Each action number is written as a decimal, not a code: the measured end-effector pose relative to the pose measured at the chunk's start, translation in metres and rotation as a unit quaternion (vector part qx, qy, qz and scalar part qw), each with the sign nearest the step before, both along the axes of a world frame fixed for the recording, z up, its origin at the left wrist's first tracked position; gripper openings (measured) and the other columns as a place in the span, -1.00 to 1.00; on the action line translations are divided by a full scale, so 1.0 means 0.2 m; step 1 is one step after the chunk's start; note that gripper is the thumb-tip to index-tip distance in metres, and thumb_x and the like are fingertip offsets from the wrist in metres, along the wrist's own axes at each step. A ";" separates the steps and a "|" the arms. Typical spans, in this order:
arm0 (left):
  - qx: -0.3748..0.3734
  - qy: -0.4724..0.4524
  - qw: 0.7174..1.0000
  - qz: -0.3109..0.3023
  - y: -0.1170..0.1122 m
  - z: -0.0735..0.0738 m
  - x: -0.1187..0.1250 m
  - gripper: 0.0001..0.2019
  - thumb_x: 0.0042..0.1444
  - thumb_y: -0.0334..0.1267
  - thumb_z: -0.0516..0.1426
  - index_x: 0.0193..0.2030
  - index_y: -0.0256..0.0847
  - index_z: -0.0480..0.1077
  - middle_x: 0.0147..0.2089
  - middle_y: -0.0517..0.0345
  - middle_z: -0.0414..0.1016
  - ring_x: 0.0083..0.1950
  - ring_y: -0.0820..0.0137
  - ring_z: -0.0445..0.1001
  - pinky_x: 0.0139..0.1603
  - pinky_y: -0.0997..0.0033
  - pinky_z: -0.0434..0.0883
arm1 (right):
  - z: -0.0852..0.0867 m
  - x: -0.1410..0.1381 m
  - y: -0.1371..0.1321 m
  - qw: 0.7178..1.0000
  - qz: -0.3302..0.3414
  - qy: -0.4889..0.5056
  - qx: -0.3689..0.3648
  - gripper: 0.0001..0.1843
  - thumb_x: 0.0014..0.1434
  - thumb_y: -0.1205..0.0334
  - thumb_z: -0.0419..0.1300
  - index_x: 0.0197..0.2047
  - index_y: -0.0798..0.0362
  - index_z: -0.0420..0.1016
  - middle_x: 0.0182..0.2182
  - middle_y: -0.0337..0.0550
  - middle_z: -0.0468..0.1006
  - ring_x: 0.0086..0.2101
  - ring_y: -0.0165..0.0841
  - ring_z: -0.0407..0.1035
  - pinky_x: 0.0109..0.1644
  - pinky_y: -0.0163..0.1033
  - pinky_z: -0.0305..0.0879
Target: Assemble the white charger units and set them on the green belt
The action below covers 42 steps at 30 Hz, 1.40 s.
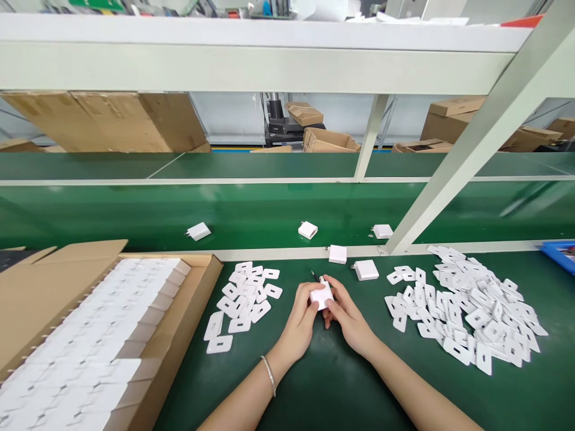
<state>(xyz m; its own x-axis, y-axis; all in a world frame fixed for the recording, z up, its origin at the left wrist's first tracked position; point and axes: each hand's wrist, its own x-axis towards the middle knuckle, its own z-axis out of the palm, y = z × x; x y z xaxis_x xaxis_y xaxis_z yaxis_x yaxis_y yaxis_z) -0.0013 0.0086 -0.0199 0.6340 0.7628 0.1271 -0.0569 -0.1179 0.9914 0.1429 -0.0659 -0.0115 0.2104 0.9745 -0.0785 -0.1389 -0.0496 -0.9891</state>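
Observation:
A white plug-in charger (pixel 321 297) is gripped between both hands at the middle of the table. My left hand (pixel 300 320) closes on its left side, thumb at the lower edge. On the other side, my right hand (pixel 351 320) pinches it with thumb and fingers. A thin black pointed tool (pixel 315 276) sticks up behind the charger; which hand bears it is hidden. Just beyond the hands lie a charger (pixel 367 270) and a second charger (pixel 337 254). White flat plates with slots form a small pile (pixel 245 293) on the left and a large pile (pixel 471 311) on the right.
An open cardboard box (pixel 197 317) with rows of white pieces stands at the left. Three more chargers, one of them a charger (pixel 308 230) at centre, lie on the green strip behind. A slanted metal post (pixel 467 129) and a blue tray (pixel 559 256) are at the right.

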 end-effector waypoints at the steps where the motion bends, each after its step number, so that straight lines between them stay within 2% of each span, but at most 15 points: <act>1: 0.015 0.001 1.000 0.012 0.00 0.00 0.00 -0.73 0.48 -0.06 -0.01 0.16 -0.03 0.38 0.14 0.03 0.32 0.12 0.21 0.42 0.20 0.16 0.41 | 0.00 0.00 0.00 1.000 -0.003 -0.003 0.004 -0.32 0.36 -0.20 0.18 0.43 -0.19 0.17 -0.15 -0.19 0.40 -0.31 -0.34 0.39 -0.21 -0.10 0.50; 4: 0.055 0.000 0.997 0.044 0.01 0.00 -0.01 -0.77 0.46 -0.05 0.03 0.09 -0.02 0.41 0.23 0.01 0.26 0.32 0.14 0.30 0.35 0.08 0.28 | 0.00 0.00 0.01 1.000 0.001 -0.005 0.015 -0.39 0.38 -0.18 0.16 0.37 -0.13 0.22 -0.22 -0.22 0.43 -0.34 -0.36 0.38 -0.21 -0.12 0.49; 7: 0.051 -0.016 0.996 0.065 0.02 0.00 -0.01 -0.76 0.45 -0.01 0.05 0.06 -0.03 0.42 0.27 -0.01 0.24 0.38 0.11 0.25 0.38 0.06 0.25 | -0.02 0.00 0.01 1.000 0.015 0.002 0.024 -0.49 0.39 -0.16 0.16 0.25 -0.07 0.29 -0.30 -0.25 0.45 -0.38 -0.38 0.36 -0.23 -0.15 0.45; 9: 0.017 -0.041 0.997 0.068 0.02 0.00 -0.01 -0.74 0.42 0.02 0.08 0.07 -0.05 0.40 0.23 0.00 0.30 0.30 0.13 0.33 0.32 0.10 0.31 | -0.02 0.00 0.02 0.999 0.011 -0.001 0.031 -0.52 0.37 -0.16 0.19 0.19 -0.06 0.32 -0.31 -0.25 0.44 -0.38 -0.38 0.35 -0.26 -0.18 0.43; 12: -0.065 -0.071 0.994 0.046 0.03 0.00 0.00 -0.70 0.39 0.05 0.11 0.09 -0.07 0.37 0.08 0.04 0.41 0.11 0.20 0.44 0.15 0.21 0.42 | -0.02 0.00 0.01 0.998 -0.017 -0.038 0.043 -0.49 0.31 -0.13 0.26 0.20 -0.09 0.34 -0.19 -0.18 0.43 -0.31 -0.36 0.36 -0.26 -0.21 0.43; 15: -0.130 -0.076 0.989 0.016 0.02 0.01 0.02 -0.66 0.40 0.09 0.10 0.09 -0.09 0.36 0.00 0.07 0.46 0.01 0.24 0.46 0.05 0.27 0.45 | 0.00 0.02 -0.01 0.993 -0.044 -0.098 0.051 -0.43 0.30 -0.08 0.30 0.28 -0.12 0.30 -0.11 -0.16 0.40 -0.25 -0.35 0.38 -0.14 -0.17 0.45; 18: -0.152 -0.078 0.985 -0.007 -0.01 0.00 0.02 -0.57 0.43 0.19 -0.02 0.10 -0.11 0.34 -0.11 0.09 0.45 -0.16 0.30 0.42 -0.10 0.31 0.44 | 0.03 0.04 -0.02 0.990 -0.026 -0.135 0.041 -0.47 0.35 -0.08 0.24 0.29 -0.10 0.30 -0.16 -0.18 0.42 -0.24 -0.31 0.42 -0.09 -0.12 0.45; 20: -0.126 -0.065 0.990 -0.025 -0.03 0.00 0.01 -0.52 0.43 0.22 -0.06 0.15 -0.11 0.33 -0.11 0.09 0.45 -0.20 0.32 0.40 -0.12 0.30 0.44 | 0.04 0.05 -0.02 0.989 -0.012 -0.141 0.036 -0.51 0.38 -0.10 0.20 0.26 -0.08 0.30 -0.19 -0.18 0.46 -0.24 -0.30 0.45 -0.09 -0.11 0.44; 24: -0.046 -0.013 0.998 -0.042 -0.05 0.03 -0.01 -0.57 0.45 0.14 -0.02 0.24 -0.07 0.31 0.11 0.00 0.45 0.00 0.25 0.47 0.06 0.24 0.46 | 0.05 0.05 -0.03 0.989 0.001 -0.147 0.033 -0.53 0.39 -0.16 0.16 0.22 -0.09 0.32 -0.20 -0.18 0.50 -0.22 -0.28 0.45 -0.14 -0.16 0.41; 30: 0.036 -0.021 0.999 -0.025 -0.03 0.05 0.00 -0.62 0.47 0.07 0.00 0.15 -0.11 0.44 0.12 -0.02 0.53 0.14 0.17 0.50 0.15 0.19 0.45 | 0.06 0.05 -0.04 0.986 0.015 -0.162 0.024 -0.52 0.43 -0.24 0.04 0.14 -0.06 0.43 -0.30 -0.23 0.50 -0.40 -0.36 0.35 -0.30 -0.24 0.31; 36: 0.079 -0.020 0.997 -0.017 -0.03 0.03 0.00 -0.62 0.48 0.03 0.00 0.08 -0.13 0.52 -0.03 -0.01 0.58 0.05 0.17 0.53 0.08 0.19 0.45 | 0.08 0.03 -0.04 0.984 0.001 -0.173 0.028 -0.56 0.40 -0.23 0.09 0.03 -0.05 0.49 -0.32 -0.21 0.53 -0.35 -0.31 0.40 -0.24 -0.20 0.35; 42: 0.071 -0.017 0.997 -0.024 -0.02 0.02 -0.02 -0.55 0.50 0.05 -0.09 0.17 -0.11 0.50 0.08 -0.03 0.57 0.06 0.18 0.53 0.16 0.14 0.44 | 0.06 0.03 -0.05 0.982 -0.011 -0.188 0.034 -0.57 0.38 -0.20 0.13 0.04 -0.04 0.47 -0.28 -0.19 0.54 -0.34 -0.31 0.38 -0.26 -0.21 0.33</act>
<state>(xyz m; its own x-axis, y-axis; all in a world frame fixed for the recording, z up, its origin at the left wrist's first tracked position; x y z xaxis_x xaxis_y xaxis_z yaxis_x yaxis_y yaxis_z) -0.0053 0.0039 -0.0155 0.6636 0.7042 0.2525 -0.0984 -0.2524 0.9626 0.1487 -0.0750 0.0008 0.2333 0.9696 0.0744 0.2353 0.0180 -0.9717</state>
